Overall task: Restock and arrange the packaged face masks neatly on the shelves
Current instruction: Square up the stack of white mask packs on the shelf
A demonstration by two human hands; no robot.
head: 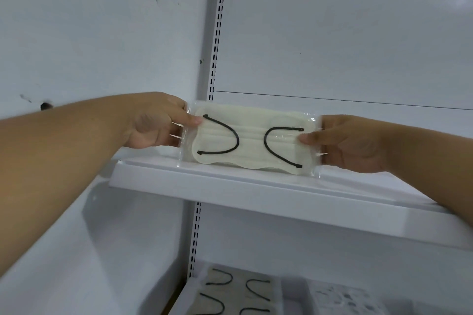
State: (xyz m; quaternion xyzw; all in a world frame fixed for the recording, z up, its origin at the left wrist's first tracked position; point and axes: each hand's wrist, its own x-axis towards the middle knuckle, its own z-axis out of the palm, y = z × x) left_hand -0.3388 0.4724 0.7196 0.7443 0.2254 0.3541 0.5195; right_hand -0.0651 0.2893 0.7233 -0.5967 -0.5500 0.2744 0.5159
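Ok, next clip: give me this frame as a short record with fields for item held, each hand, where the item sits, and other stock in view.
item held: packaged face mask, cream with black ear loops, in a clear wrapper
left hand: pinches the pack's left edge
right hand: pinches the pack's right edge
position: pack upright, facing out, its lower edge at the upper shelf; contact unclear
other stock: more mask packs lying on the lower shelf, blurred
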